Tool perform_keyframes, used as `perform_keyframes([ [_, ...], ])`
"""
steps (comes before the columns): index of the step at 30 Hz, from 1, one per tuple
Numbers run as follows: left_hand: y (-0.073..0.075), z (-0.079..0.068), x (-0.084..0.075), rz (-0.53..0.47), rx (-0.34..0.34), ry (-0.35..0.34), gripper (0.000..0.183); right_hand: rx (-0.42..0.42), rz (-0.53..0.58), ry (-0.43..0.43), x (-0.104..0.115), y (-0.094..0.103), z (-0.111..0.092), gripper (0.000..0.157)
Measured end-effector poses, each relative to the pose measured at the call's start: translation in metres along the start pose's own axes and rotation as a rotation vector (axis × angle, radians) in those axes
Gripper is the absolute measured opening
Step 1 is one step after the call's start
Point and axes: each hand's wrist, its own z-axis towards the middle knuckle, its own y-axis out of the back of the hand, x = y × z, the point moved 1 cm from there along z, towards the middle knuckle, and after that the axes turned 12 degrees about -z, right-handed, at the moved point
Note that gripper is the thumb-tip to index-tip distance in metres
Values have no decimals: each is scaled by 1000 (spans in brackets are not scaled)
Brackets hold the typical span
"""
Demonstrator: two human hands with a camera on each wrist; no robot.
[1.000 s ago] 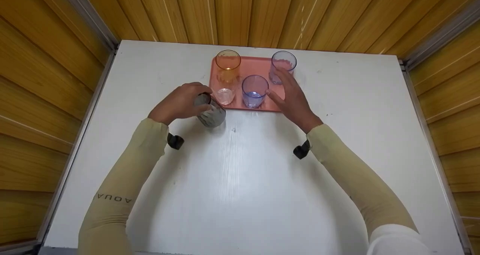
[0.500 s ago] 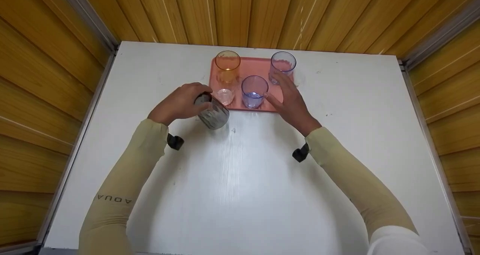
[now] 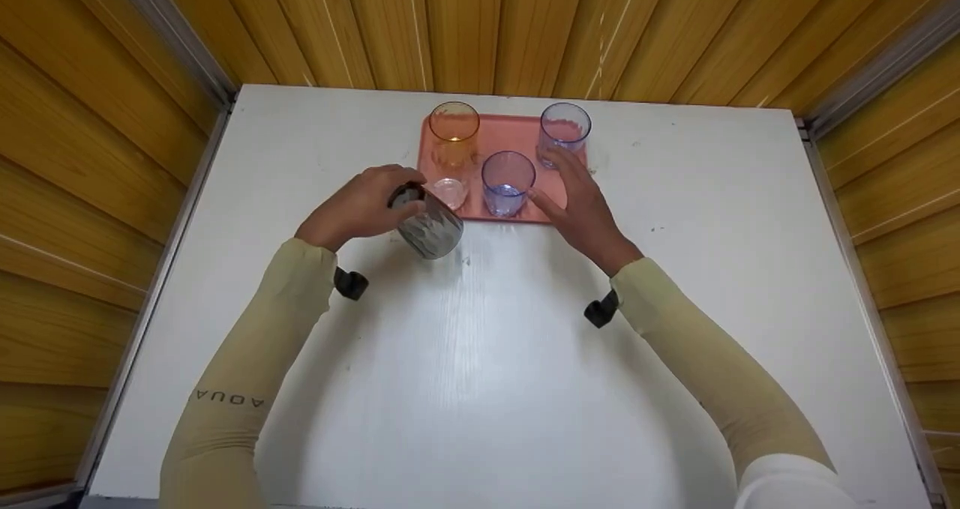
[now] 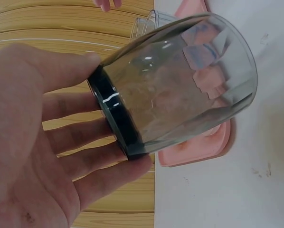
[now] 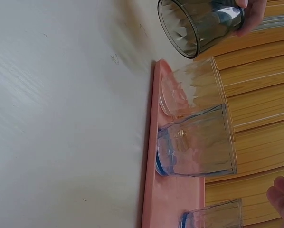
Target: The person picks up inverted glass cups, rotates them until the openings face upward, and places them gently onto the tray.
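My left hand (image 3: 364, 203) grips a smoky grey tumbler (image 3: 430, 232) by its thick dark base, thumb on one side and fingers on the other. In the left wrist view the tumbler (image 4: 165, 85) is tilted, its mouth turned away from the palm; the right wrist view shows that mouth facing down toward the table. Nothing shows inside it. My right hand (image 3: 581, 205) hovers over the right side of the pink tray (image 3: 495, 130), fingers loosely spread beside a blue-tinted tumbler (image 3: 508, 179). In the right wrist view its fingers (image 5: 282, 192) are apart from the glasses.
The tray also bears an amber tumbler (image 3: 454, 134) at back left, a clear tumbler (image 3: 450, 193) at front left and a second bluish tumbler (image 3: 565, 130) at back right. White table (image 3: 465, 359) stretches in front, with wood-pattern panels (image 3: 465, 29) behind.
The grey tumbler's mouth end has swung a little to the right while my left hand keeps its grip. My right hand has drifted slightly toward me.
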Motion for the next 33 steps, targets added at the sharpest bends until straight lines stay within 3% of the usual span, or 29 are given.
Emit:
perform_keyframes([
  [4, -1, 0, -2, -11, 3, 20, 46, -7, 6, 7, -1, -1, -1, 62],
  [20, 0, 1, 0, -29, -18, -47, 41, 8, 46, -14, 1, -3, -5, 62],
  [33, 3, 1, -1, -39, -14, -44, 42, 21, 82, -1, 5, -10, -8, 62],
])
